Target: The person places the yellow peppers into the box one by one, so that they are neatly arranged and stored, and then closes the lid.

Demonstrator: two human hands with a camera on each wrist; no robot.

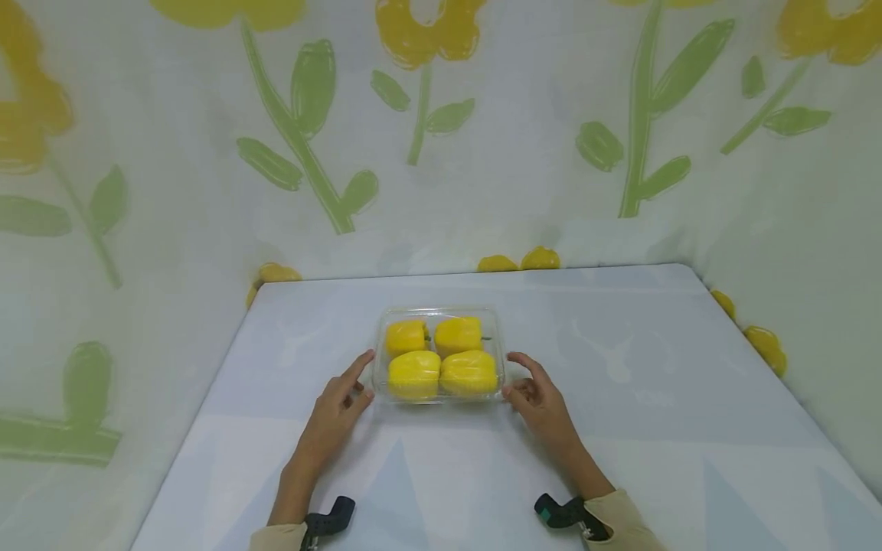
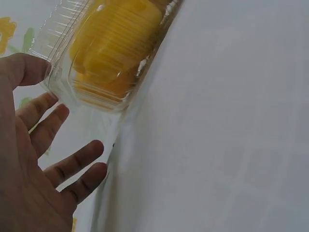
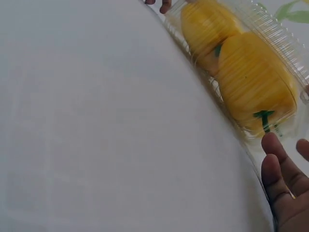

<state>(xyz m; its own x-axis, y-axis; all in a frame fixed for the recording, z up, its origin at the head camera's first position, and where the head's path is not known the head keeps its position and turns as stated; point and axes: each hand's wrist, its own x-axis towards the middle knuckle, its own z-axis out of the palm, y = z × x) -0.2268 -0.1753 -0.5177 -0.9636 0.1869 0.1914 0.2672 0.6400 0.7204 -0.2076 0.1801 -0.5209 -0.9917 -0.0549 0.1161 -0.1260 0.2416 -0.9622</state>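
Note:
A clear plastic clamshell box [image 1: 438, 400] lies on the white table, with several yellow bell peppers [image 1: 413, 375] inside it. Green stems show on some of them. My left hand [image 1: 334, 417] is at the box's left side, its thumb and index fingertips at the edge; in the left wrist view the other fingers [image 2: 77, 164] are spread and fairly straight. On the opposite side, my right hand [image 1: 544, 413] has its thumb and index finger beside the right edge. Whether those fingertips touch the plastic is hard to tell. Neither hand is wrapped around the box.
The white table [image 1: 654, 405] has pale blue-grey patterns and extends to both sides of the box. Behind it hangs a cloth backdrop [image 1: 517, 176] printed with yellow flowers and green leaves. Black wrist camera mounts [image 1: 331, 516] are worn on both forearms, near beige sleeves.

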